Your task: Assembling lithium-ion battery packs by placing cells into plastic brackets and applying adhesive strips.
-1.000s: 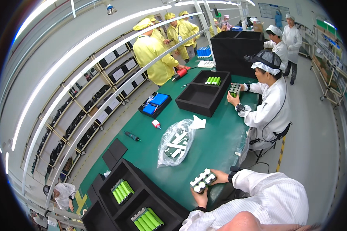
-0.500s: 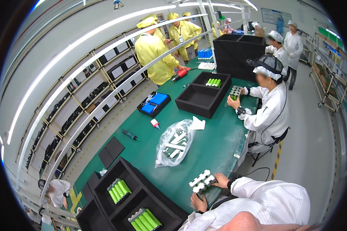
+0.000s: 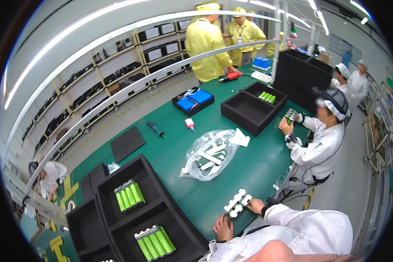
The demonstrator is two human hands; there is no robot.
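Observation:
Near the front edge of the green table, a small battery pack (image 3: 237, 203) with white notched strips on its top is held between my two hands. My left hand (image 3: 224, 228) has its fingers closed on the pack's near left end. At the right end, my right hand (image 3: 256, 205) grips with its thumb and fingers. The underside of the pack is hidden. To the left, a black foam box (image 3: 160, 191) has compartments holding a green cell pack (image 3: 129, 196) and a nearer green cell pack (image 3: 155, 243).
Ahead lies a clear plastic bag (image 3: 212, 155) of white strips. Beyond it are a red-capped bottle (image 3: 190, 124), a screwdriver (image 3: 155, 128), a tray of blue packs (image 3: 193, 101) and another foam box (image 3: 244, 109). A co-worker (image 3: 318, 131) sits at right, holding a pack.
The view has turned to the left, so the table and people sit further right in it. Both hands still hold the battery pack, with little visible change in grip.

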